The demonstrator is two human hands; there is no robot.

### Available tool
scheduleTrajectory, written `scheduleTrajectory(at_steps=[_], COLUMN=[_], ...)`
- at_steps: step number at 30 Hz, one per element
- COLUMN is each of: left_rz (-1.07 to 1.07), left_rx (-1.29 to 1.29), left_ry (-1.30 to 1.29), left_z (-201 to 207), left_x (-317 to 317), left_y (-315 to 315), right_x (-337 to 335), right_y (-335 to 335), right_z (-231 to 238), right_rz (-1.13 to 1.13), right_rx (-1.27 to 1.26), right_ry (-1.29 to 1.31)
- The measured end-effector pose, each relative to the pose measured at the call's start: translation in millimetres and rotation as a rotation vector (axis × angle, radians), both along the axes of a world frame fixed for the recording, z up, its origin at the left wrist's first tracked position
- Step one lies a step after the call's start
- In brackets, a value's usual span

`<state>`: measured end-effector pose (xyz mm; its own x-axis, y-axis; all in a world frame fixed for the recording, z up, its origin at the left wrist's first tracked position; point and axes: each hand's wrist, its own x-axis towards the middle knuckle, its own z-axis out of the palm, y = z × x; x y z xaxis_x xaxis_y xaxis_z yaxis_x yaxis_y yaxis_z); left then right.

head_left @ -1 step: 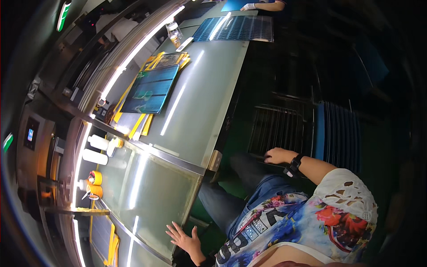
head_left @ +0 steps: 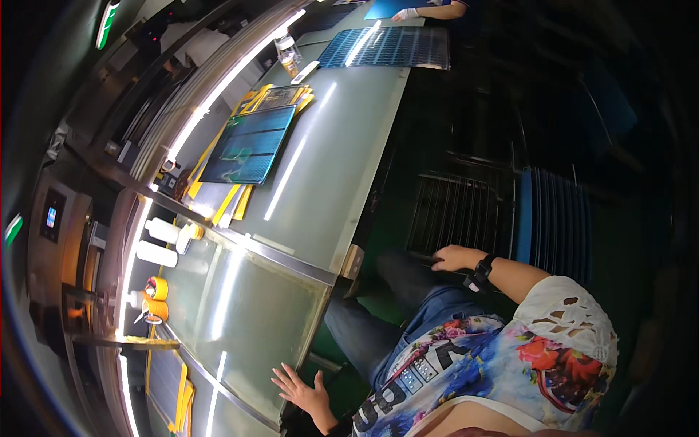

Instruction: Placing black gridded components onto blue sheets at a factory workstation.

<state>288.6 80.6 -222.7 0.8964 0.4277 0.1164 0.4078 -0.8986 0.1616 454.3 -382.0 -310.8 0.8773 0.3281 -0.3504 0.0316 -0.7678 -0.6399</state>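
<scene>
My left hand [head_left: 304,392] lies at the near edge of the glass-topped light table [head_left: 269,291], fingers spread and holding nothing. My right hand [head_left: 457,257] is by my knee, at the near end of a dark wire rack [head_left: 459,215]. Its fingers curl downward, and what they grip, if anything, is hidden. Beside that rack stands a row of upright blue panels [head_left: 557,218]. On the table, a blue-green rectangular panel [head_left: 251,146] rests on yellow-edged sheets [head_left: 237,204], apart from both hands.
White bottles [head_left: 156,253] and rolls of yellow tape [head_left: 155,312] line the table's back side. A metal strip [head_left: 284,260] crosses the table. Further off lies a large gridded blue panel [head_left: 386,49]. A co-worker's gloved hand [head_left: 405,14] is at the far end.
The view has shifted very slightly. Both hands and the things on the table stay where they were.
</scene>
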Motion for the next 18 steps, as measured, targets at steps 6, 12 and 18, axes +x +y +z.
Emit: scheduleTrajectory(at_steps=[6,12,18], left_rz=[0.043,0.045,0.092], left_rx=[0.03,0.046,0.069], left_ry=[-0.111,-0.075,-0.081], left_z=[-12.9,-18.8,-25.7], left_x=[-2.6,-2.5,-1.3], left_y=[-18.0,-29.5,-44.8], right_x=[9.0,37.7,53.0], right_y=[25.4,24.2,20.6], right_z=[-27.2,-34.1,-54.3], right_rz=[0.302,0.454,0.47], right_rx=[-0.159,-0.254,-0.252], right_ry=[-0.039,-0.036,-0.081])
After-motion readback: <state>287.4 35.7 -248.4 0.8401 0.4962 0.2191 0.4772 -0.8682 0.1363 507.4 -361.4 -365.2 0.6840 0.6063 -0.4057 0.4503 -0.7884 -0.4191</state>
